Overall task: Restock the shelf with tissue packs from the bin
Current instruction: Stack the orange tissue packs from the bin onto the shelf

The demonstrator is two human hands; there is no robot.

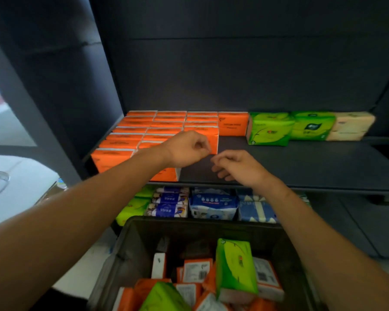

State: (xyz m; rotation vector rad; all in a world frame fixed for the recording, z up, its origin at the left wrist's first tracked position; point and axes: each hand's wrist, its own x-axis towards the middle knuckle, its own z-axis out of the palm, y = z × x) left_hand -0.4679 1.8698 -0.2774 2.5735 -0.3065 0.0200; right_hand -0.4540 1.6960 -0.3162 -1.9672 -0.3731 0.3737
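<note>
1. Our left hand [185, 149] is curled into a loose fist, knuckles up, its fingertips at the lower right corner of the front orange pack [208, 136] in the third row; we cannot tell whether they pinch that corner or only touch it
2. Our right hand [238, 167] hangs just beside it with fingers loosely bent and apart, holding nothing, over a bare part of the shelf [301, 162]
3. Both forearms reach up and forward from the lower corners, and the left one crosses in front of the second row's front pack
4. The orange rows [130, 131] fill the shelf's left side, standing on edge, with a lone orange pack [233, 124] at the back wall
5. To its right stand two green packs [270, 129] and a cream pack [350, 125]
6. Below our arms sits the dark bin [144, 239], holding an upright green pack [236, 265] among jumbled orange-and-white packs [197, 270]
7. Blue packs [213, 205] line the lower shelf behind the bin
</note>
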